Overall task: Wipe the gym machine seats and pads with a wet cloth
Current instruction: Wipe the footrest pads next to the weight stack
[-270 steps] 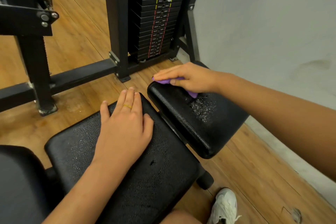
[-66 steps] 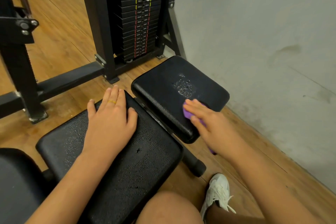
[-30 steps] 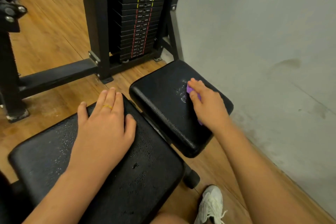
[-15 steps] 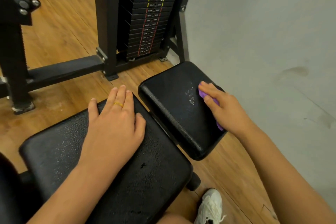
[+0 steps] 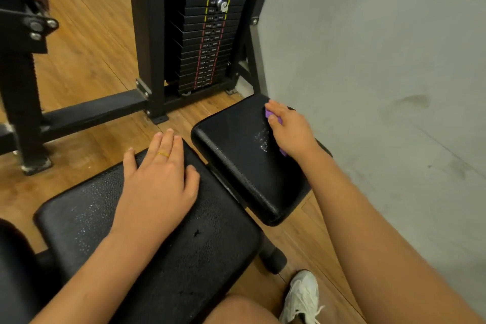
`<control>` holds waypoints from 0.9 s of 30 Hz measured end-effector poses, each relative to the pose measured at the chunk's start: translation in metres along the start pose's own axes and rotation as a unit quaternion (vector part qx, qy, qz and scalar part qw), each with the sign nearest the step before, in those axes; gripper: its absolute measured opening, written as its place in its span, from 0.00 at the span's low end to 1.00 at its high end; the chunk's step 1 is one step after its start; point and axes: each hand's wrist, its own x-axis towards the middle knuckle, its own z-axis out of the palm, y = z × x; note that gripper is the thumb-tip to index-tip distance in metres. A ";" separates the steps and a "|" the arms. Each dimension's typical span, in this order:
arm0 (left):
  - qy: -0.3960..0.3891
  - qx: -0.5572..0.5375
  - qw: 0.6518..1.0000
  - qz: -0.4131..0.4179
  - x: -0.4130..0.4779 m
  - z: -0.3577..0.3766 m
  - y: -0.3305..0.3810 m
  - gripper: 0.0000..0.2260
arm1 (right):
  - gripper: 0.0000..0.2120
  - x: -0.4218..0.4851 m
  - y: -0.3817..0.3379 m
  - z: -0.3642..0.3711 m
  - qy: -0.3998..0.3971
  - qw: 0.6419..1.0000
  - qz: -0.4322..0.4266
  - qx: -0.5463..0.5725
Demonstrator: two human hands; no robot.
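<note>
Gym corner: wood floor [image 5: 86,42] runs up to a grey wall [image 5: 381,47] on the right. A black weight stack [image 5: 210,26] w/ its selector pin is straight ahead, and the machine frame [image 5: 92,113] crosses the floor at left. Two black pads in front: a big seat pad [image 5: 205,244] nearest, and a smaller pad [image 5: 236,155] just beyond it, close to the wall.

Change: right hand [image 5: 292,131] has slid up the wall-side edge of the smaller pad. It was at the near edge approx. 2 s back and mid-edge half a sec ago; now it's at the far corner by the wall. The cloth [image 5: 268,114] went w/ it: purple, bunched under the palm, pinched betw. thumb and forefinger, w/ another bit showing below the heel of the hand. Left hand [image 5: 157,181] hasn't moved: palm down on the big seat pad, fingers slightly spread, gold ring [image 5: 163,154] on one finger, prob. bracing.

Meaning: that edge looks about covered, but the wet patch [image 5: 261,139] of droplets sits mid-pad just left of the hand, not wiped through. I'd judge this pad part-done. The big seat pad also shows water specks and a small nick [image 5: 196,233].

In the way: the wall is v. close to the pad's right side, so there's little wrist room. A knee [image 5: 236,308] and white shoe [image 5: 302,297] sit below, not blocking.
</note>
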 end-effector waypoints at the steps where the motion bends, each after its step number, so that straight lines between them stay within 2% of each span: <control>1: -0.002 0.001 1.000 -0.002 -0.001 0.000 0.000 0.30 | 0.20 -0.004 -0.003 0.002 0.003 1.000 0.008 -0.002; 5: 0.001 -0.004 1.000 0.005 -0.001 -0.003 0.003 0.30 | 0.20 -0.075 -0.004 0.001 0.016 0.998 0.053 -0.005; 9: 0.008 -0.010 1.000 0.008 0.002 -0.003 0.003 0.30 | 0.20 -0.159 -0.022 0.015 0.028 0.999 -0.021 0.007; 11: 0.003 -0.006 1.000 0.004 0.001 -0.002 0.000 0.30 | 0.20 -0.154 -0.021 0.013 0.022 0.999 -0.028 0.013; 17: -0.003 -0.019 1.000 0.003 0.001 -0.004 0.002 0.26 | 0.21 -0.058 0.009 -0.009 0.004 1.000 0.023 -0.022; 20: -0.007 -0.014 1.000 0.010 -0.002 -0.006 0.003 0.26 | 0.22 -0.060 0.005 -0.009 -0.014 0.997 0.050 -0.061; 22: 0.001 -0.016 1.000 0.013 -0.002 -0.006 0.004 0.25 | 0.23 -0.091 -0.006 -0.007 -0.024 0.998 0.032 -0.049; 25: 0.009 -0.022 1.000 0.017 -0.002 -0.004 0.007 0.25 | 0.23 -0.150 -0.030 0.005 -0.024 0.997 -0.054 -0.039; 27: 0.013 -0.022 1.000 0.014 -0.001 -0.003 0.005 0.25 | 0.23 -0.157 -0.042 0.013 -0.036 0.994 -0.096 -0.043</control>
